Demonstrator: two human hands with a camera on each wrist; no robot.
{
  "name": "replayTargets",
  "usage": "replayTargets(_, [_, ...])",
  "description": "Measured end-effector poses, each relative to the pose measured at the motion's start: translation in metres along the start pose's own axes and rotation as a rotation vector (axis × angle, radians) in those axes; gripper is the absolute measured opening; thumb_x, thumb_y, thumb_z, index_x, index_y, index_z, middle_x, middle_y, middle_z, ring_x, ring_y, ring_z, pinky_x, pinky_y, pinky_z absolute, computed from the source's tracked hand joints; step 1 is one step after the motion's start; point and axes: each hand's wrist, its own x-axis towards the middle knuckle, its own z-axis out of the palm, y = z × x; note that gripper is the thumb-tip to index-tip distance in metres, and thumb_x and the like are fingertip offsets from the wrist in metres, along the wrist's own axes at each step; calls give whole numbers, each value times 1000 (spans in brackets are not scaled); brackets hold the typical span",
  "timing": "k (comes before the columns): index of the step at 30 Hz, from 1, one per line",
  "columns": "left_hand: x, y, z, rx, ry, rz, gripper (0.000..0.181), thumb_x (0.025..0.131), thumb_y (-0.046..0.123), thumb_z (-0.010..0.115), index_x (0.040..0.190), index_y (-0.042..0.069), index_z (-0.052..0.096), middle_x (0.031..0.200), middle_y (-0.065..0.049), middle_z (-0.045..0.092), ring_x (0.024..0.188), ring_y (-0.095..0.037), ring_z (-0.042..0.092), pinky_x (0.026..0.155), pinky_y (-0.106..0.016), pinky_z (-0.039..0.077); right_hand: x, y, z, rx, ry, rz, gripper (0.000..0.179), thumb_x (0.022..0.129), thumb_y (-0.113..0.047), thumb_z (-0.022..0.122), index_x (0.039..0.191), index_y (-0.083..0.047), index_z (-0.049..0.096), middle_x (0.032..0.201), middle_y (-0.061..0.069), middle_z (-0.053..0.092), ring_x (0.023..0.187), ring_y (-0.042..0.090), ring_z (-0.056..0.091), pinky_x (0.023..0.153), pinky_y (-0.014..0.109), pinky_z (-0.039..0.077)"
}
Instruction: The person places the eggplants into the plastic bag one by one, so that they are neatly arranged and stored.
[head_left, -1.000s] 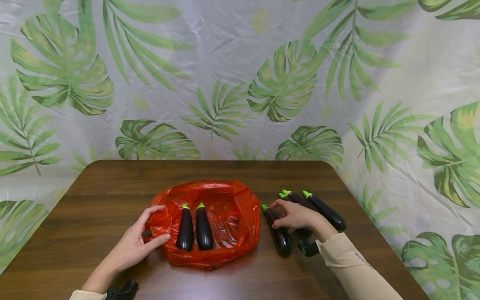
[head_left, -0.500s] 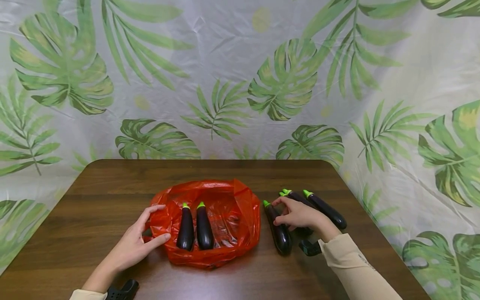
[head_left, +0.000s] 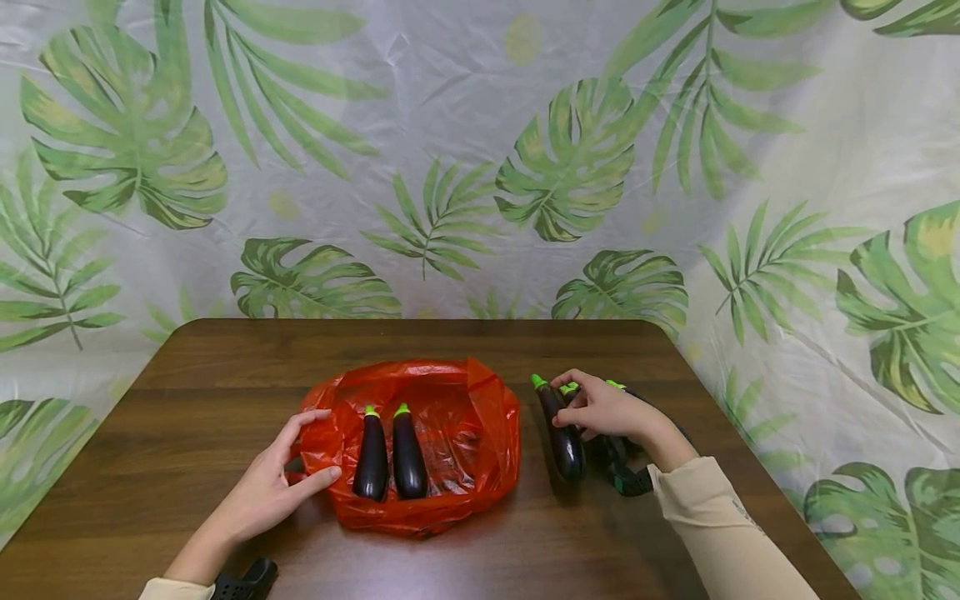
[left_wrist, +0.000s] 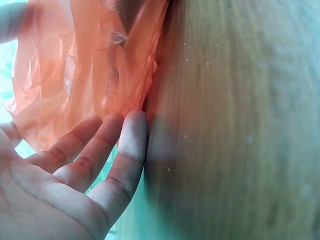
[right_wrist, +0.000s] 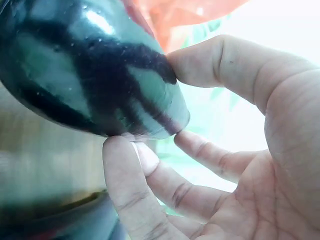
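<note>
My right hand (head_left: 611, 415) pinches a dark purple eggplant (head_left: 567, 457) with a green stem, thumb on one side and fingertips on the other. In the right wrist view, the eggplant's glossy body (right_wrist: 85, 70) fills the upper left. A shadow lies under its lower end. Beside the left wall of a rolled-down red plastic bag (head_left: 497, 454) is my left hand (head_left: 262, 487), its fingers nearly straight and touching the bag; the left wrist view shows fingertips (left_wrist: 134, 125) against the red plastic (left_wrist: 85, 65). Inside the bag, two eggplants lie side by side, a left one (head_left: 371, 462) and a right one (head_left: 408, 462).
Behind my right hand lie more eggplants, mostly hidden; a green stem (head_left: 615, 384) shows. Black straps (head_left: 628, 479) are at both wrists. The brown wooden table (head_left: 225, 358) ends at a leaf-print curtain (head_left: 450, 125) at the back and right.
My right hand has moved up and away from me with the eggplant, which now covers more of the others. The left hand and bag have stayed put.
</note>
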Motion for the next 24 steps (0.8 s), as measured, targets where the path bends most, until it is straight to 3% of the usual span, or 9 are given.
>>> replayTargets(24, [0,1,-1,40,7,11,70,99,28,79,157,17,41,150,-17,58,133,-46,64,93,-28,57,-5,-49,-31,-34,67,-69,64,103,-21,69,157,-3,40,108,15,72,86,22,64,79,36,62])
